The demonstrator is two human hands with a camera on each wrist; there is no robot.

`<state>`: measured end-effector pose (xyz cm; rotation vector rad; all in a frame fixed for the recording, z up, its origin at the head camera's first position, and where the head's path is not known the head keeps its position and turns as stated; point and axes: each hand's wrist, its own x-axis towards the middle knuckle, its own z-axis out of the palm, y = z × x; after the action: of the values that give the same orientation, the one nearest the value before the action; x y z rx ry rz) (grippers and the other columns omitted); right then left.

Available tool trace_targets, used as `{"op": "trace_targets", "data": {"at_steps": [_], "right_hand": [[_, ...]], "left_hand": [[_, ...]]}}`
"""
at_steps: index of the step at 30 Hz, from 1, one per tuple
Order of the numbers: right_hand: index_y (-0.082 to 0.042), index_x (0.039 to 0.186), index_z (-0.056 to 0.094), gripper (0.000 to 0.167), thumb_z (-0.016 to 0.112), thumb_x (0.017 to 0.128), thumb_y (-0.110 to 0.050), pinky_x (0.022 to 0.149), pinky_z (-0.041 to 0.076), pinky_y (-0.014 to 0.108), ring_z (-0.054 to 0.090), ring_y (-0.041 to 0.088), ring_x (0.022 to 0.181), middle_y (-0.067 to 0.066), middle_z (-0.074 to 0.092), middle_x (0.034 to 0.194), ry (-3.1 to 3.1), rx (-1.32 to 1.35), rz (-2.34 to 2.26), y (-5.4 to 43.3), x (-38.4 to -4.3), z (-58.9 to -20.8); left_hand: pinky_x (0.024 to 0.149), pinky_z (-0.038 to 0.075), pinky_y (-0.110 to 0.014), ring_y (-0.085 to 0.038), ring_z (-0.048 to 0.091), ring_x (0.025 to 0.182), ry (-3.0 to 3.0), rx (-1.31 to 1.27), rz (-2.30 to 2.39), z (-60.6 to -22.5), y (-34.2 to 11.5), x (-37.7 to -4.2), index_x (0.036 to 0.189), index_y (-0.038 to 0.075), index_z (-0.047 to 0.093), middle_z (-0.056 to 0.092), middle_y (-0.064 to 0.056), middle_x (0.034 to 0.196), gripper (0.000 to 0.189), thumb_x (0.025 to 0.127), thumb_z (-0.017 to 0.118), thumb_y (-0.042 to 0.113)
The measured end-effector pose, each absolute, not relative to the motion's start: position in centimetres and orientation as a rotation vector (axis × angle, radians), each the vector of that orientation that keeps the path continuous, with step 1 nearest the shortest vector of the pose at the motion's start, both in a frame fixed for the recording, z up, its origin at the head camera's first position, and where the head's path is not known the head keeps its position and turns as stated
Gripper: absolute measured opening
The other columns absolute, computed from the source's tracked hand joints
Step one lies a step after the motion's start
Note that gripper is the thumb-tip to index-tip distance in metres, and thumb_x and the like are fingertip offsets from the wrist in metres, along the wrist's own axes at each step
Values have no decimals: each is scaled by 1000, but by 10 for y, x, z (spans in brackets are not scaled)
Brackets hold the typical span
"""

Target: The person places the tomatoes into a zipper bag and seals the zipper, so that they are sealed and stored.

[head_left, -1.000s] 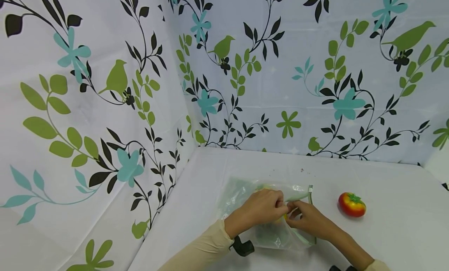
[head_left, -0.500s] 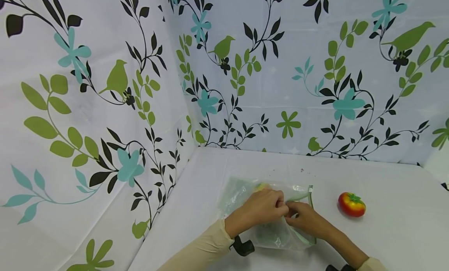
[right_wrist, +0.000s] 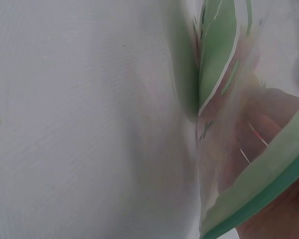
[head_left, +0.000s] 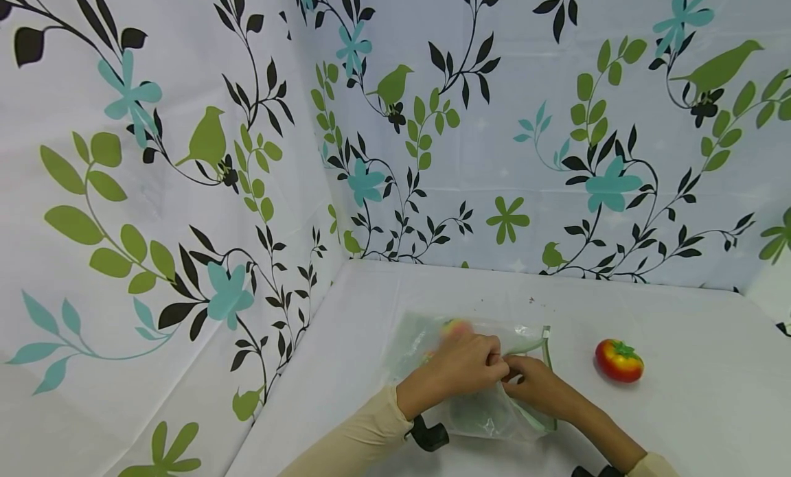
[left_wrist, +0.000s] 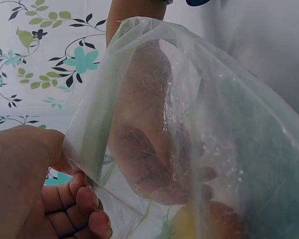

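On the table lies a clear zip bag (head_left: pixel 488 422) with green trim. My left hand (head_left: pixel 460 367) pinches the edge of its mouth between thumb and fingers; in the left wrist view the edge rises beside that hand (left_wrist: pixel 65 199). At the mouth, my right hand (head_left: pixel 540 388) has its fingers in the bag, seen through plastic in the left wrist view (left_wrist: pixel 144 144). Below those fingertips sits a blurred yellow-and-red toy fruit (left_wrist: pixel 184 221). Red-yellow toy fruit (head_left: pixel 456 327) shows within the bag beyond my left hand, partly hidden.
A red-and-yellow toy tomato (head_left: pixel 619 360) with a green leafy top stands on the white table (head_left: pixel 698 408), right of the bag. Cloth walls (head_left: pixel 420 209) printed with birds and leaves border the table at the back and left.
The yellow piece under my right fingers has gone from sight, let go into the bag. Red-yellow fruit now shows more beyond my left hand. My left hand keeps its pinch.
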<state>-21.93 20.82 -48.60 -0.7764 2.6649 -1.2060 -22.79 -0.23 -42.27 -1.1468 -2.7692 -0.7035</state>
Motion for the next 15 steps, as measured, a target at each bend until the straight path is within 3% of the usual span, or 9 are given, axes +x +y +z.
{"op": "trace_targets", "data": {"at_steps": [10, 15], "right_hand": [[-2, 121, 70, 27, 70, 96, -12, 85, 60, 37, 69, 21, 101, 3, 73, 111, 2622, -709, -1231, 209, -217, -484], [-7, 121, 71, 25, 70, 98, -15, 84, 59, 32, 70, 18, 100, 0, 72, 108, 2619, -728, -1231, 211, -216, -484]], "left_hand": [[46, 27, -17, 0, 32, 49, -2763, -1146, -713, -422, -2, -227, 70, 21, 47, 41, 13, 61, 29, 94, 63, 20], [47, 31, -17, -1, 39, 50, -2783, -1133, -754, -420, -3, -226, 73, 20, 51, 47, 13, 64, 25, 94, 63, 20]]}}
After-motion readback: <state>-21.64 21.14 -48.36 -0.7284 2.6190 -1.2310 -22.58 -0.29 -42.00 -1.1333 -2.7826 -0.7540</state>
